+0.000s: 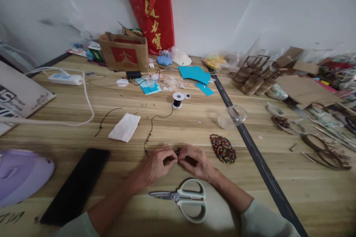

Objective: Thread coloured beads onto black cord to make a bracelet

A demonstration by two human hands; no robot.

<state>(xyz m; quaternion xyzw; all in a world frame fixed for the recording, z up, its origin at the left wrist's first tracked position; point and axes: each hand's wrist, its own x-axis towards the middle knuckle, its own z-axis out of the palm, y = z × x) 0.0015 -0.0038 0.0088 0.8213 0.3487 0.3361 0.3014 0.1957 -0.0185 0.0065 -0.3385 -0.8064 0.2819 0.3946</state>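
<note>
In the head view, taking the meeting fingertips as the clock's centre, the left hand [160, 161] comes in from about eight o'clock and the right hand [196, 161] from about four. On each, thumb and forefinger are pinched narrow, forming a loop, and the two pairs of tips come close together over the wooden table [264, 200]. What sits in either pinch is too small to tell. Dark beads [178, 150] show just beyond the tips, at twelve o'clock. A beaded strand [147, 143] curves out beside the left hand at ten o'clock; its bare black cord [161, 116] runs on to a white-ended spool [178, 100] at twelve. Just short of three o'clock, near the right hand, lies a heap of multicoloured beads [223, 149]. Scissors [182, 198] lie at six o'clock, blades pointing toward nine. White paper [124, 127] rests at ten, a clear plastic container [231, 116] toward two, and a black flat slab [76, 185] between eight and nine. Farther off, a cardboard box [125, 53] stands at eleven and a red bag [162, 11] nearer twelve.
</note>
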